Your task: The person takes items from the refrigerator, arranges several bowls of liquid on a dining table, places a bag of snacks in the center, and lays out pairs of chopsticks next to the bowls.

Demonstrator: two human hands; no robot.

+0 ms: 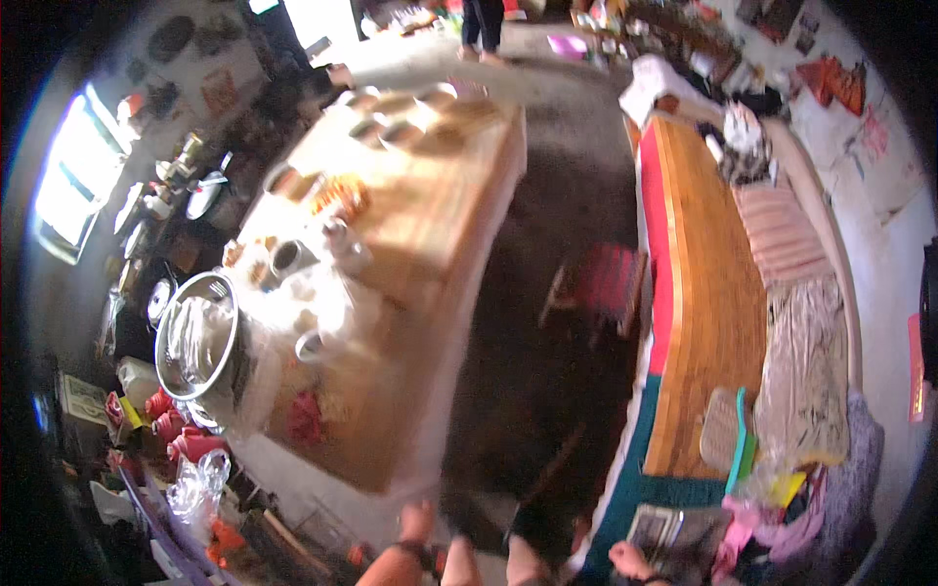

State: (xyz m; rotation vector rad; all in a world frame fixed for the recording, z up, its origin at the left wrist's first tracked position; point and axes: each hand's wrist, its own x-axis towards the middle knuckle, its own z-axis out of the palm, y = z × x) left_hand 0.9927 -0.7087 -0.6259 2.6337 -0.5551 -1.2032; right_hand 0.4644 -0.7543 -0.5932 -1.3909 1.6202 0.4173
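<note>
At the bottom of the head view, my left hand (416,520) is near the front end of a long wooden table (410,381). Blur hides its fingers, and whether it touches the table is unclear. My right hand (629,559) looks loosely curled at the edge of a dark green cloth (623,513), beside a grey printed item (656,529). No held object shows in either hand. A pink-red cloth or bag (305,416) lies at the table's near end. Farther up stand a white cup (311,347), a dark-mouthed container (287,258) and translucent plastic bags (330,300).
A large metal basin (233,344) stands at the table's left. Several bowls (401,133) sit at its far end. A small stool (604,282) is on the dark floor beside a bed or bench with a bamboo mat (703,293). A person (482,29) stands far off.
</note>
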